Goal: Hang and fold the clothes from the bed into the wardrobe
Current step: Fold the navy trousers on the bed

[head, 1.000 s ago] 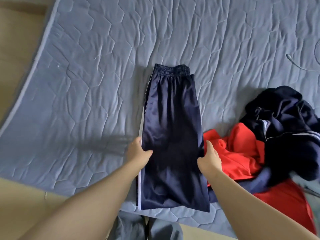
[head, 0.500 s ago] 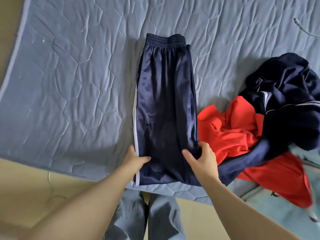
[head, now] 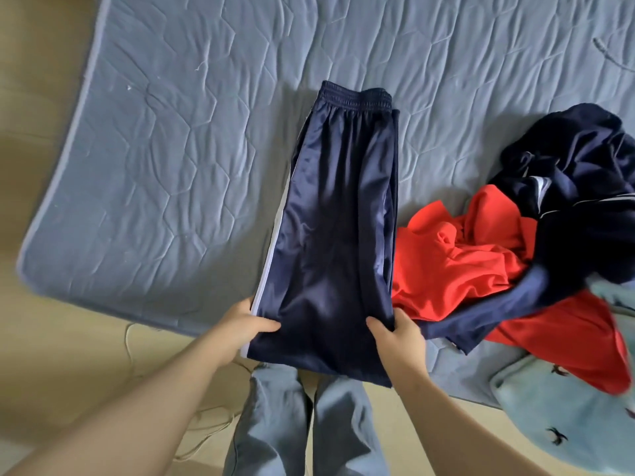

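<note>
Blue quilted bed (head: 171, 166) fills most of what we see. On the right is a heap: dark navy jacket (head: 577, 187) over a red garment (head: 457, 269), pale blue blanket (head: 567, 407) near right. Navy track pants (head: 336, 218) lie flat mid-bed, waistband far, hem at the near bed edge, right side touching the red garment. Left hand (head: 245, 324) pinches the white-striped left edge and right hand (head: 400, 338) pinches the right edge. Thumbs on top, fingers tucked under the fabric.

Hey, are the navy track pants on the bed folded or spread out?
Folded once lengthwise: the navy track pants lie as one narrow strip, leg on leg. Left hand and right hand grip the hem end.
</note>
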